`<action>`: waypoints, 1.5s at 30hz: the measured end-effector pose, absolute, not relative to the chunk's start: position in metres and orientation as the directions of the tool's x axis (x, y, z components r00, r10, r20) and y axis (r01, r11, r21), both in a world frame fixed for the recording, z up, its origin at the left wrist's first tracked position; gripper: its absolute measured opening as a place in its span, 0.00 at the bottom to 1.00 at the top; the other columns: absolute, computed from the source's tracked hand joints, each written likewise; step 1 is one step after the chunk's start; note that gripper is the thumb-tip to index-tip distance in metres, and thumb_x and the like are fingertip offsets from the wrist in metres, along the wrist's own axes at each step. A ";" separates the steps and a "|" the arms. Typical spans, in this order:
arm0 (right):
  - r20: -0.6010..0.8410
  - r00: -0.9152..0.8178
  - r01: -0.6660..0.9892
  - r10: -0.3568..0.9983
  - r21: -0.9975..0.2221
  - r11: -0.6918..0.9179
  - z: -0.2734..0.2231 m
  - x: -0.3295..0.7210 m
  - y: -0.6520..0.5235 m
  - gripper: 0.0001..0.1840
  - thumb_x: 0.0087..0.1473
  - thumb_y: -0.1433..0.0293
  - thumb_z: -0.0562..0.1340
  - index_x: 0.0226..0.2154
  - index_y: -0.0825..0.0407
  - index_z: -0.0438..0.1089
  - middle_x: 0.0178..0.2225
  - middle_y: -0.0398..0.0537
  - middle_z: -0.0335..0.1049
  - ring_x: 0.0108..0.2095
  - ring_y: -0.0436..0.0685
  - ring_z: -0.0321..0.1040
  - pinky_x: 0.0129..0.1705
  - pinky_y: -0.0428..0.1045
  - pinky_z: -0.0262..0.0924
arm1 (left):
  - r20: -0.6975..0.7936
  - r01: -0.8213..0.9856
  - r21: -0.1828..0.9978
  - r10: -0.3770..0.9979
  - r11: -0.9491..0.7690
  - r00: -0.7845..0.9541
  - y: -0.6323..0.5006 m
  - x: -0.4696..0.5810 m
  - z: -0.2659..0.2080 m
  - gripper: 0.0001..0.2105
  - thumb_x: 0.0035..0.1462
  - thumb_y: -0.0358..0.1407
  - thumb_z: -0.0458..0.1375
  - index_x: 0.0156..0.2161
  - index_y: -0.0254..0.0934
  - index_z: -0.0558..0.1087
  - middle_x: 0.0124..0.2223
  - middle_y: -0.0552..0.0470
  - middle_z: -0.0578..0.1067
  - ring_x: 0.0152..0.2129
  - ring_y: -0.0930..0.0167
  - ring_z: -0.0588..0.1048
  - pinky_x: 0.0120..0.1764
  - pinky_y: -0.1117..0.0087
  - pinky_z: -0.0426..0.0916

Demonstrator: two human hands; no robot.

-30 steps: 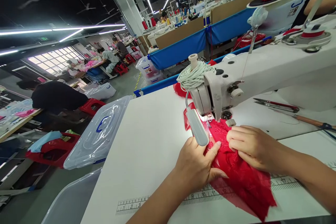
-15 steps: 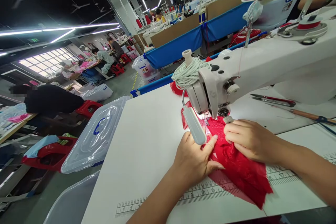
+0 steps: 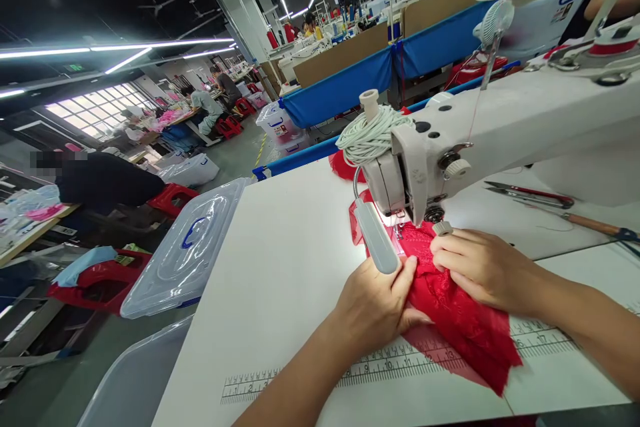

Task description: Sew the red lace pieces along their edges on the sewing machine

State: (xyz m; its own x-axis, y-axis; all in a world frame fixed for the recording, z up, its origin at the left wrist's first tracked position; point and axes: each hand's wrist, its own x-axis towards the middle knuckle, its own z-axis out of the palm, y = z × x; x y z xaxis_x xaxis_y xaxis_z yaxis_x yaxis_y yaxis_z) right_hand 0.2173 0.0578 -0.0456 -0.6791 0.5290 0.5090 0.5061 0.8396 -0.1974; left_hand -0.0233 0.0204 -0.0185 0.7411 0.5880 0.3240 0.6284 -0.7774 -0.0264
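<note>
Red lace fabric [image 3: 465,327] lies under the needle end of a white sewing machine [image 3: 540,117], with a sheer red layer spreading over the printed ruler toward the front edge. My left hand [image 3: 375,300] grips the left side of the fabric, thumb and index finger close together; its other fingers are partly hidden behind a grey lamp [image 3: 377,237]. On the right, the curled fingers of my right hand [image 3: 480,263] pinch a gathered part of the lace beside the presser foot [image 3: 399,230]. Light falls on the fabric at the foot.
Thread snips [image 3: 533,195] and a wooden-handled tool [image 3: 593,223] rest right of the machine. A coil of pale cord [image 3: 373,137] hangs on the machine head. A lidded clear box [image 3: 185,250] stands left of the white table [image 3: 265,267]. Other people sit farther off.
My left thumb and index finger have drawn closer together on the fabric. My right hand has barely moved on the lace. The whole view has shifted slightly.
</note>
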 end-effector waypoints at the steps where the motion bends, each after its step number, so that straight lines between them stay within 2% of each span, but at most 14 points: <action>1: 0.507 -0.681 0.505 0.529 -0.198 0.840 -0.046 0.217 0.058 0.14 0.53 0.83 0.50 0.27 0.49 0.60 0.33 0.48 0.67 0.30 0.56 0.54 0.31 0.51 0.50 | 0.336 0.631 -0.029 0.587 -0.775 0.737 0.020 -0.023 -0.018 0.40 0.68 0.58 0.32 0.58 0.23 0.69 0.40 0.37 0.76 0.37 0.60 0.77 0.38 0.59 0.75; 7: 0.513 -0.675 0.516 0.531 -0.187 0.836 -0.048 0.218 0.059 0.14 0.55 0.83 0.49 0.28 0.49 0.60 0.34 0.49 0.68 0.31 0.56 0.56 0.31 0.51 0.50 | 0.422 0.639 -0.057 0.561 -0.767 0.712 0.018 -0.022 -0.020 0.42 0.67 0.59 0.30 0.55 0.26 0.73 0.50 0.32 0.76 0.39 0.60 0.76 0.38 0.61 0.74; 15: 0.520 -0.671 0.528 0.528 -0.165 0.833 -0.046 0.218 0.059 0.15 0.54 0.83 0.50 0.27 0.49 0.61 0.33 0.49 0.68 0.30 0.56 0.56 0.31 0.51 0.50 | 0.433 0.665 -0.083 0.574 -0.743 0.695 0.017 -0.024 -0.027 0.40 0.66 0.61 0.34 0.56 0.29 0.73 0.51 0.33 0.76 0.41 0.58 0.75 0.39 0.59 0.71; 21: 0.534 -0.657 0.538 0.533 -0.163 0.827 -0.047 0.217 0.061 0.16 0.54 0.84 0.49 0.28 0.49 0.64 0.34 0.48 0.70 0.30 0.56 0.57 0.30 0.51 0.51 | 0.399 0.694 -0.097 0.611 -0.713 0.684 0.020 -0.026 -0.027 0.43 0.66 0.60 0.28 0.57 0.31 0.73 0.48 0.34 0.77 0.38 0.60 0.74 0.39 0.59 0.70; 29: 0.546 -0.651 0.529 0.527 -0.170 0.831 -0.048 0.215 0.065 0.17 0.55 0.85 0.49 0.31 0.50 0.66 0.35 0.49 0.70 0.34 0.57 0.61 0.33 0.51 0.57 | 0.430 0.696 -0.116 0.596 -0.708 0.678 0.026 -0.026 -0.021 0.41 0.67 0.59 0.28 0.55 0.31 0.74 0.42 0.39 0.78 0.37 0.61 0.74 0.42 0.60 0.68; 36: 0.537 -0.640 0.552 0.550 -0.177 0.815 -0.048 0.215 0.066 0.20 0.53 0.86 0.48 0.32 0.50 0.69 0.38 0.50 0.72 0.36 0.58 0.64 0.34 0.52 0.59 | 0.428 0.691 -0.154 0.582 -0.707 0.691 0.031 -0.030 -0.025 0.39 0.68 0.58 0.31 0.57 0.32 0.73 0.50 0.36 0.77 0.40 0.61 0.74 0.46 0.58 0.67; 42: 0.538 -0.645 0.531 0.543 -0.196 0.825 -0.046 0.216 0.066 0.21 0.53 0.86 0.48 0.35 0.50 0.71 0.38 0.50 0.73 0.39 0.59 0.66 0.37 0.53 0.62 | 0.410 0.686 -0.128 0.591 -0.717 0.694 0.034 -0.033 -0.027 0.39 0.68 0.58 0.31 0.58 0.31 0.72 0.48 0.37 0.77 0.44 0.58 0.74 0.52 0.54 0.65; 45: 0.535 -0.660 0.526 0.528 -0.174 0.833 -0.041 0.217 0.066 0.20 0.53 0.86 0.49 0.36 0.51 0.71 0.38 0.50 0.74 0.38 0.59 0.64 0.37 0.53 0.62 | 0.340 0.627 -0.117 0.562 -0.770 0.754 0.034 -0.034 -0.026 0.39 0.68 0.60 0.34 0.59 0.27 0.70 0.48 0.34 0.77 0.47 0.56 0.74 0.52 0.52 0.66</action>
